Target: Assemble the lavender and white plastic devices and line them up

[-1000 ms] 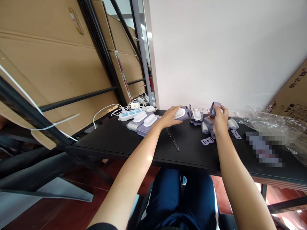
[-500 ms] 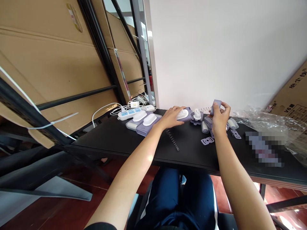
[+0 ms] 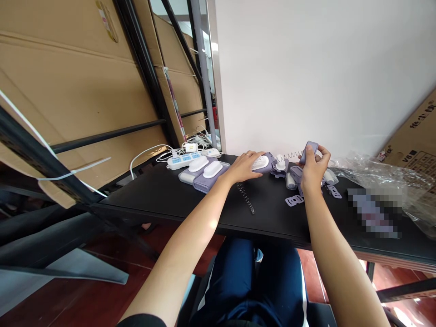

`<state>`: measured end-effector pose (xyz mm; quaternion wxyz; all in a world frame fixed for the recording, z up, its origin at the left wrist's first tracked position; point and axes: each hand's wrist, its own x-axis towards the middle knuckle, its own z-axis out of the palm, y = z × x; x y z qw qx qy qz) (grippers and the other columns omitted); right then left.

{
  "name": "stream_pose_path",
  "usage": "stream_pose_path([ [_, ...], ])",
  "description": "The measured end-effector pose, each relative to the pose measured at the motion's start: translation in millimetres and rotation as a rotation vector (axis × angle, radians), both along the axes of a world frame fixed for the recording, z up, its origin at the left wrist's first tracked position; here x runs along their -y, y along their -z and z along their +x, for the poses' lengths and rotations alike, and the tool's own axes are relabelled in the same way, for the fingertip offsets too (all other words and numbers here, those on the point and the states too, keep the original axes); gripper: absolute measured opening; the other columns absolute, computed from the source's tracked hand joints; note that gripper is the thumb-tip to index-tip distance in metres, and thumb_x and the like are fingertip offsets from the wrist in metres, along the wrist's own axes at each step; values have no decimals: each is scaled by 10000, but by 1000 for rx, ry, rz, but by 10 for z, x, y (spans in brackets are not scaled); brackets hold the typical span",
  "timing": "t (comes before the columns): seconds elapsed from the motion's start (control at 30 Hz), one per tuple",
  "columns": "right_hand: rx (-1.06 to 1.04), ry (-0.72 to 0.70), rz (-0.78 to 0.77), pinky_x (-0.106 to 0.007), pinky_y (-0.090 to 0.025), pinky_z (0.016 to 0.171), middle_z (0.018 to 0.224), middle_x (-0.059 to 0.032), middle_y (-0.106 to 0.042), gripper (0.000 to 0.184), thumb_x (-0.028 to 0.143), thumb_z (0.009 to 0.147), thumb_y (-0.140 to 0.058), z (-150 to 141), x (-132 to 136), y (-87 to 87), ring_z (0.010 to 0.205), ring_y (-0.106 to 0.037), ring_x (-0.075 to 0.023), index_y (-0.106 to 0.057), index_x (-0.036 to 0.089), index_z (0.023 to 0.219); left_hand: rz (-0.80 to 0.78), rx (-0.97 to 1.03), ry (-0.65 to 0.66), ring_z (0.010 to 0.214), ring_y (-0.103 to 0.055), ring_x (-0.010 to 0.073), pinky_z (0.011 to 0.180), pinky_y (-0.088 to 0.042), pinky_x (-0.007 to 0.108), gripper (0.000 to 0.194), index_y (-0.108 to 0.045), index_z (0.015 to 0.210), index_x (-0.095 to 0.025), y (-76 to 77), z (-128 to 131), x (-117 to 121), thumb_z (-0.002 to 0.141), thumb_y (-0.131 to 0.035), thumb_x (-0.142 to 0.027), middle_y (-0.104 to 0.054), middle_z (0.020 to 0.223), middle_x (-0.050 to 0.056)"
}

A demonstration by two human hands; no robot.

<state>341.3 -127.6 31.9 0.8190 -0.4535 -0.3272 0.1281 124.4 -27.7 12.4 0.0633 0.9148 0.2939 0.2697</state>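
Observation:
My left hand (image 3: 243,167) rests on a lavender plastic housing with a white ribbed pad (image 3: 261,162), its fingers over the housing's near end. My right hand (image 3: 314,170) is raised above the black table and pinches a small lavender plastic part (image 3: 309,151) between fingers and thumb. Beneath that hand lie a lavender casing (image 3: 295,173) and a grey cylinder (image 3: 290,180). A loose metal coil spring (image 3: 246,198) lies on the tabletop between my hands, and a second spring (image 3: 289,156) stretches along the wall behind them.
A white power strip (image 3: 180,161) with cables sits at the table's left end, beside two lavender-and-white devices (image 3: 207,175). Flat lavender clips (image 3: 294,200) and crumpled plastic wrap (image 3: 374,177) lie to the right. Cardboard sheets stand at left, and a white wall rises behind.
My right hand has shifted slightly right, and the small lavender part has turned in its fingers. The left hand stays on the housing, which now lies flatter than a second ago.

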Motion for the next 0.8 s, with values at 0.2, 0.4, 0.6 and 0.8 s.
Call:
stream_pose_path([
  [0.2, -64, -31, 45, -231, -544, 576, 850, 52, -613, 562, 592, 771, -747, 24, -17, 10, 766, -689, -139, -455, 280, 1137, -43, 45, 24, 1368, -490, 304, 1178, -363, 440, 879, -367, 1577, -329, -7, 4, 2, 799, -772, -401, -482, 1496, 90],
  [0.4, -31, -92, -73, -218, -534, 557, 863, 46, -616, 574, 587, 748, -773, 27, -25, 43, 747, -678, -132, -492, 272, 1138, -55, 68, 27, 1390, -479, 299, 1194, -351, 432, 883, -362, 1575, -324, -1, 10, 0, 798, -771, -410, -472, 1521, 85],
  [0.6, 20, -63, -99, -219, -523, 539, 846, 46, -602, 532, 557, 776, -754, 23, 13, 17, 720, -660, -133, -515, 271, 1156, -8, 70, -26, 1393, -475, 288, 1183, -356, 415, 856, -375, 1567, -296, 6, -6, -20, 810, -760, -406, -506, 1485, 96],
  [0.8, 46, -71, -123, -215, -528, 550, 861, 42, -605, 518, 554, 793, -738, 12, 22, 18, 740, -662, -132, -518, 276, 1171, 26, 58, -44, 1384, -475, 295, 1182, -356, 435, 847, -365, 1567, -329, -15, -2, 7, 819, -756, -394, -502, 1489, 79],
])
